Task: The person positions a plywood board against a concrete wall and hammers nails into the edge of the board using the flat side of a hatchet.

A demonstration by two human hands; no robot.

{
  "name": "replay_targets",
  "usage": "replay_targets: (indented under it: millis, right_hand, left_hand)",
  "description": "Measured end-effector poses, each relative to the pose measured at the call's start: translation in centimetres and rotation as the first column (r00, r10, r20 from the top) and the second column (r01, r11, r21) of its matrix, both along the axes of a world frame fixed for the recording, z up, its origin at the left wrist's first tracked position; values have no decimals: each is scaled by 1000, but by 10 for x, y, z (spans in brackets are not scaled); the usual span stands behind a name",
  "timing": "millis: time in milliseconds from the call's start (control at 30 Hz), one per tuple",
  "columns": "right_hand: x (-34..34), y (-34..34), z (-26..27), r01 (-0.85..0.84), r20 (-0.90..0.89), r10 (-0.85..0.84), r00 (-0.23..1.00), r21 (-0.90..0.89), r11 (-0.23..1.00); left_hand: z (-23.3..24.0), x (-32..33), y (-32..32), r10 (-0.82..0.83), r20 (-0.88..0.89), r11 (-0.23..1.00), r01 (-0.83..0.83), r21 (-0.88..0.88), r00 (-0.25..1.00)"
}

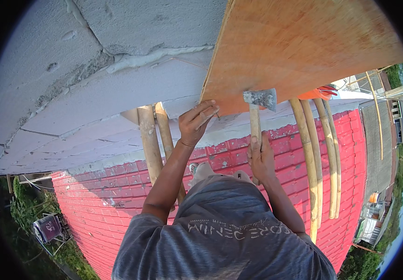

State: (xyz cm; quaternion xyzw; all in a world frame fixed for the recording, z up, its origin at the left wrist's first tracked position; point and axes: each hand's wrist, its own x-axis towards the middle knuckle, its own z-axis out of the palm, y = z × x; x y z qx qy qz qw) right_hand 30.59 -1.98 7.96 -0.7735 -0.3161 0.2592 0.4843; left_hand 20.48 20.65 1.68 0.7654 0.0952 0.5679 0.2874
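Observation:
My left hand [196, 122] is raised to the lower left corner of a plywood sheet [292, 45]. A thin nail [218, 116] shows at its fingertips, against the sheet's lower edge. My right hand [261, 155] grips the wooden handle [255, 122] of a hatchet, below the head. The grey steel hatchet head [260, 98] is up in front of the plywood, to the right of my left hand. From this angle I cannot tell whether the head touches the sheet. The plywood overlaps a wall of pale lightweight blocks [159, 28].
Red roof tiles [117, 196] slope below me. Bamboo poles [148, 140] stand at left, and several more bamboo poles [306, 150] at right. An orange container [313, 93] with red-handled tools sits behind the right poles. Greenery and other buildings lie beyond the roof's edges.

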Motion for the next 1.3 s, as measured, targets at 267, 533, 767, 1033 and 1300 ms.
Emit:
replay_targets:
  millis: [267, 533, 767, 1033, 1300]
  right_hand:
    - [2, 4, 5, -25, -47, 23, 999, -42, 999]
    - [2, 3, 6, -25, -163, 29, 986, 27, 999]
    - [0, 1, 13, 7, -194, 0, 981, 31, 1000]
    - [2, 3, 18, 1, -265, 15, 964, 59, 998]
    - [9, -31, -43, -100, 385, 37, 922, 146, 984]
  left_hand:
    - [25, -2, -29, 28, 114, 948, 10, -317, 993]
    - [47, -10, -65, -132, 460, 16, 466, -885, 878]
    - [57, 2, -52, -136, 526, -328, 463, -824, 840]
    - [43, 13, -34, -90, 513, -361, 453, -816, 853]
    - [46, 18, -25, 49, 645, -486, 582, -652, 763]
